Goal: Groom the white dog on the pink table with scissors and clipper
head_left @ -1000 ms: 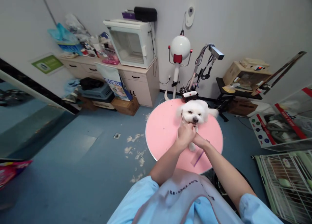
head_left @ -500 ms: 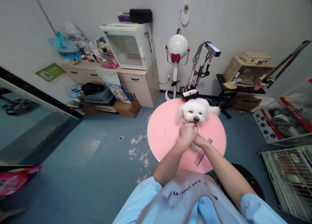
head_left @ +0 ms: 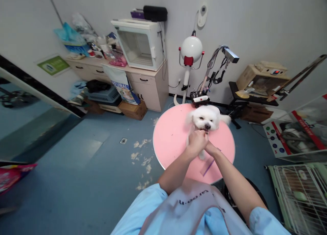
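A fluffy white dog (head_left: 207, 113) is on the round pink table (head_left: 167, 132), facing me. My left hand (head_left: 197, 141) is closed in a fist just below its muzzle. My right hand (head_left: 209, 147) meets it from the right, fingers curled and partly covered by the left hand. What either hand grips at the dog's chin is hidden; a thin line by the dog's ear is too faint to name. A flat, see-through strip with a purple edge (head_left: 209, 166) lies on the tabletop near my right forearm.
Behind the table stand a white-and-red lamp-like device (head_left: 191, 50) and a tool holder (head_left: 200, 98). A white glass-fronted cabinet (head_left: 156, 50) sits on the counter at left. Hair clumps (head_left: 141, 143) litter the floor. A green wire cage (head_left: 297, 190) is at right.
The view has shifted slightly. The dog's head is turned a little and more level, while both hands stay together under its chin.
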The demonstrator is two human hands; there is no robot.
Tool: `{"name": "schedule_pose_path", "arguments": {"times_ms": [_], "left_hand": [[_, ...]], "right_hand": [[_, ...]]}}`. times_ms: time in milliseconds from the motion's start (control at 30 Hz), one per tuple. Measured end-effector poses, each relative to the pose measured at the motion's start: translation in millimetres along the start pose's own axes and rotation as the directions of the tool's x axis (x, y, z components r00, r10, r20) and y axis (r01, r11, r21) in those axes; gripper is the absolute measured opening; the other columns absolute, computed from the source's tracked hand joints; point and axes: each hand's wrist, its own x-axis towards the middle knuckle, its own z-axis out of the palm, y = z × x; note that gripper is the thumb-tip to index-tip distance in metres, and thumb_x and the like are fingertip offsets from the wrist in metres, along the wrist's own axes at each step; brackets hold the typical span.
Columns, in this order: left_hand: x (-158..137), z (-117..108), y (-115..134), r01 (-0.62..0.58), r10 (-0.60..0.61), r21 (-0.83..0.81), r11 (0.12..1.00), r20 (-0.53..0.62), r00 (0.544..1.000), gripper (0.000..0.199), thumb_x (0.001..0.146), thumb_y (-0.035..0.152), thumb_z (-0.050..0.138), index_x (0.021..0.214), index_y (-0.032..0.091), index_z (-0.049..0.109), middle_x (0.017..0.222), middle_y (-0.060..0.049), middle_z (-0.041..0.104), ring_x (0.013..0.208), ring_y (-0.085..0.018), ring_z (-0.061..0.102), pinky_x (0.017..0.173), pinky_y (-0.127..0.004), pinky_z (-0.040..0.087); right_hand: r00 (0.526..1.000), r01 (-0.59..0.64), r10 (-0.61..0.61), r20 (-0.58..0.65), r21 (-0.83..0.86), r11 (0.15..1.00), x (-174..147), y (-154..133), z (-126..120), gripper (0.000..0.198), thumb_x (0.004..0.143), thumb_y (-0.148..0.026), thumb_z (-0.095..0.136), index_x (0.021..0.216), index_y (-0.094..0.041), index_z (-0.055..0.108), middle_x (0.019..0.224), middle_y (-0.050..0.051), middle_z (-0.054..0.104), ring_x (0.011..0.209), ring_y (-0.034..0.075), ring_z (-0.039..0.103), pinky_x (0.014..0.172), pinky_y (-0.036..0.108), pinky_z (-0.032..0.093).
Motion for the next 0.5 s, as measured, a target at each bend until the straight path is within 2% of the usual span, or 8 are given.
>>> {"name": "schedule_pose_path", "arguments": {"times_ms": [133,233,333,500], "left_hand": [[0.3,1.0,-0.3,0.013,-0.013,-0.042,0.999,-0.01,1.0,0.03,0.087,0.021,0.045,0.098,0.017,0.073,0.1,-0.011,0.072,0.092,-0.023,0.066,0.077,-0.032,0.048],[0.8,1.7,-1.6,0.021,-0.021,-0.063,0.998,0.001,1.0,0.029,0.087,0.022,0.045,0.097,0.017,0.073,0.1,-0.012,0.072,0.092,-0.023,0.066,0.078,-0.032,0.048],[1.3,2.5,-3.3,0.02,-0.02,-0.079,0.997,-0.004,1.0,0.029,0.087,0.022,0.045,0.095,0.016,0.073,0.098,-0.012,0.072,0.091,-0.024,0.067,0.076,-0.033,0.048],[1.2,2.6,-3.6,0.011,-0.014,-0.082,0.997,-0.032,0.999,0.029,0.086,0.02,0.045,0.094,0.016,0.073,0.097,-0.012,0.072,0.09,-0.024,0.067,0.077,-0.033,0.048]], "right_hand": [[1.0,-0.016,0.016,-0.001,-0.054,0.998,4.3,6.0,-6.6,0.041,0.065,-0.026,0.067,0.105,-0.017,0.061,0.13,0.018,0.054,0.135,0.032,0.034,0.11,0.043,0.03],[1.0,-0.021,0.022,0.004,-0.069,0.997,8.3,8.5,-9.3,0.038,0.069,-0.027,0.064,0.106,-0.017,0.06,0.132,0.018,0.053,0.138,0.029,0.031,0.112,0.04,0.028],[1.0,-0.008,0.01,0.023,-0.1,0.995,9.7,8.2,-11.4,0.043,0.066,-0.026,0.067,0.108,-0.018,0.06,0.136,0.018,0.051,0.141,0.028,0.028,0.114,0.039,0.025],[0.999,0.011,-0.008,0.039,-0.086,0.996,10.6,8.1,-13.3,0.047,0.072,-0.027,0.065,0.117,-0.018,0.057,0.141,0.017,0.047,0.141,0.026,0.028,0.114,0.037,0.025]]}}
